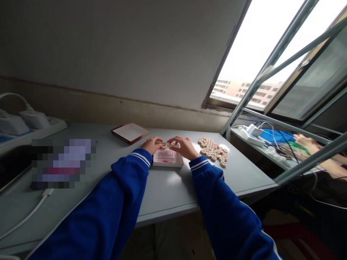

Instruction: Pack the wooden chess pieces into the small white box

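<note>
A shallow white box (168,165) lies on the desk, with a clear wrapper marked in red (166,156) on its bottom. My left hand (152,145) is closed at the box's far left corner, its thumb beside a round wooden Chinese chess piece (164,146) with a dark character. Over the far right part of the box, my right hand (185,147) pinches another chess piece (172,144), mostly covered by the fingers. To the right of that hand, several loose chess pieces (213,148) form a flat cluster on the desk.
A dark red lid (130,133) rests inside-up behind my left hand. Further left are a blurred-out phone (65,162) with a white cable and a power strip (54,124). A metal bed frame (252,90) borders the desk's right end; another person's arm (328,159) shows beyond it.
</note>
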Action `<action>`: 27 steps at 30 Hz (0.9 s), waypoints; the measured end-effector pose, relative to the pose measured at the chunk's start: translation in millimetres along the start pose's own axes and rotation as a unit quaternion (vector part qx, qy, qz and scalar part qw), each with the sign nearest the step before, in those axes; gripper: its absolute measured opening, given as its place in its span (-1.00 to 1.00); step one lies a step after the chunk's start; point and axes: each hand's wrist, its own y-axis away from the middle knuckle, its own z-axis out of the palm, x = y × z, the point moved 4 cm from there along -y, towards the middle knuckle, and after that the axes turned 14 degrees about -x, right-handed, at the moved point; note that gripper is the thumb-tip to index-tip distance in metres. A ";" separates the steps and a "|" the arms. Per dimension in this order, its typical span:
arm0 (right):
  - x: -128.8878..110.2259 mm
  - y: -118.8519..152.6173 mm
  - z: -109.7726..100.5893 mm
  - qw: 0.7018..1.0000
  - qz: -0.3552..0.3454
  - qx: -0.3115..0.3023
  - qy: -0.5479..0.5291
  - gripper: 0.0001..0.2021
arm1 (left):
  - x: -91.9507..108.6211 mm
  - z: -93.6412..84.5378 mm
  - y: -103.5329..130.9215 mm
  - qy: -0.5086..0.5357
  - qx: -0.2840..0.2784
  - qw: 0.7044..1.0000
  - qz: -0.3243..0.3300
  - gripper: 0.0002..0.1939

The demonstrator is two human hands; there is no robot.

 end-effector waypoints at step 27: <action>96.9 92.7 -34.9 0.936 0.301 -0.047 0.178 -0.78 | -9.4 -11.9 -4.5 -0.029 0.019 0.999 0.021 -0.81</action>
